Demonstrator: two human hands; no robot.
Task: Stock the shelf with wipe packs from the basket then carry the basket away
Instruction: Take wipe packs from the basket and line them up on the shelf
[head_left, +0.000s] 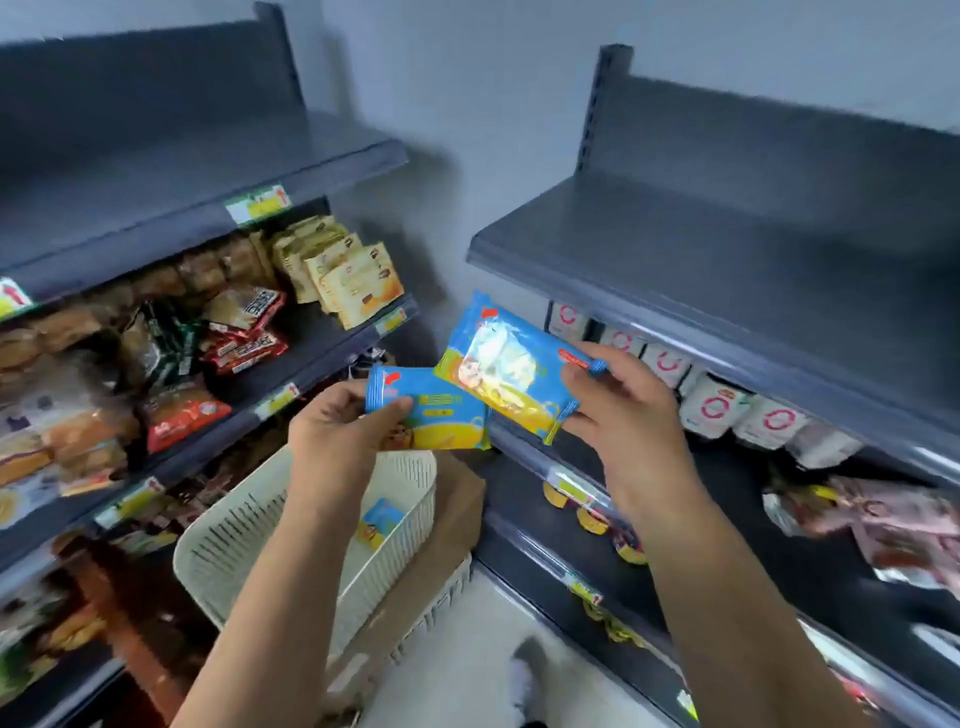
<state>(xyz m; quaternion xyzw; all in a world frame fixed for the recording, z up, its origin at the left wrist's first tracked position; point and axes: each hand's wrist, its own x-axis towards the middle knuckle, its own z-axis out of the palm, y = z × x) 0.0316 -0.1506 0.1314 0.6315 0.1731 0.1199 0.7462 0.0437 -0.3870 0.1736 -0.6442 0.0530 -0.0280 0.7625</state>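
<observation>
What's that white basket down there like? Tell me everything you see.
The basket looks like cream plastic, with slotted walls and rounded corners. It sits open-topped on a brown cardboard box. One blue wipe pack lies inside. The left hand and right hand are above it, not touching.
</observation>
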